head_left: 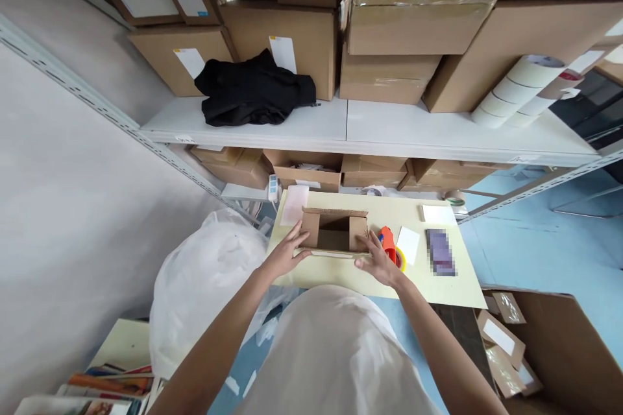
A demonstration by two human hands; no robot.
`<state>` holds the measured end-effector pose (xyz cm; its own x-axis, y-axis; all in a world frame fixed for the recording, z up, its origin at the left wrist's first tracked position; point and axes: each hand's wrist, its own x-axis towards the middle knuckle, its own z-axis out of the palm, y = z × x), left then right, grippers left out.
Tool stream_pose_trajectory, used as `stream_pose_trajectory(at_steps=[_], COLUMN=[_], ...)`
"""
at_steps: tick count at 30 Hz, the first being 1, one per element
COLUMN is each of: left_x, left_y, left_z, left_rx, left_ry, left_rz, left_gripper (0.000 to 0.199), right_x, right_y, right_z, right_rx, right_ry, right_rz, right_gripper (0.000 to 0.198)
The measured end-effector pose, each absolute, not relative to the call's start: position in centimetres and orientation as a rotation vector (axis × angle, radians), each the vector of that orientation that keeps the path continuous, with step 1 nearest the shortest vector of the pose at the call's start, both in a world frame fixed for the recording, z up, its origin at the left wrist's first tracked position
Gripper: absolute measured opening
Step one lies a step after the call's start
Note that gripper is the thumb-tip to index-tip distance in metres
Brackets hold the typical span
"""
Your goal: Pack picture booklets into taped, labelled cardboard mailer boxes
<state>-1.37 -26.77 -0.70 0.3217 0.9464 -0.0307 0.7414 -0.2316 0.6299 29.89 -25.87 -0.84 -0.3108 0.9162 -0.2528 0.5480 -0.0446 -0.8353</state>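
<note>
A small brown cardboard box lies on the pale yellow tabletop in front of me. Its two short end flaps are folded inward, leaving a dark gap in the middle, and its long sides stand open. My left hand grips the left end, fingers on that flap and thumb by the front edge. At the opposite end my right hand holds the box, fingertips on the right flap and thumb toward the front. Just beyond the right hand is an orange tape dispenser with a yellow-rimmed roll.
White paper, a blurred purple item and a white stack lie right on the table. A shelf with boxes and tape rolls stands behind. A white plastic bag is left; a large carton sits lower right.
</note>
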Motion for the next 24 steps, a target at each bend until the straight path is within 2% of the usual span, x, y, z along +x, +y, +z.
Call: stream_pose_trajectory(at_steps=[2,6,14,16,21,24], left_x=[-0.9,-0.2,1.7,2.1,2.5,2.4], left_y=[-26.9,-28.1,-29.0,-28.7,-28.3,-28.3], left_z=[-0.9,-1.1,-3.9,-4.4,-4.7,-4.6], left_rx=[2.016,1.931,1.579,1.447,1.213,1.195], left_ry=[1.477,1.491,1.618,1.678,1.738,1.757], left_rz=[0.517,0.540,0.894,0.976,1.047,1.007], left_gripper=[0.046,0.043,0.052,0.057,0.070,0.078], right_x=[30.2,30.9,32.1,32.2,32.6,32.0], right_y=[-26.4,-27.6,-27.9,-27.2,-23.4,-20.6], right_z=[-1.4,-2.7,-5.0,-5.0,-3.0,-1.2], right_rx=[-1.528,-1.492,-1.582,-1.617,-1.576,-1.471], right_ry=[-1.911,-1.745,-1.520,-1.506,-1.748,-1.835], right_rz=[1.286,1.246,1.031,1.050,0.977,0.970], right_gripper=[0.076,0.050,0.030,0.038,0.083,0.094])
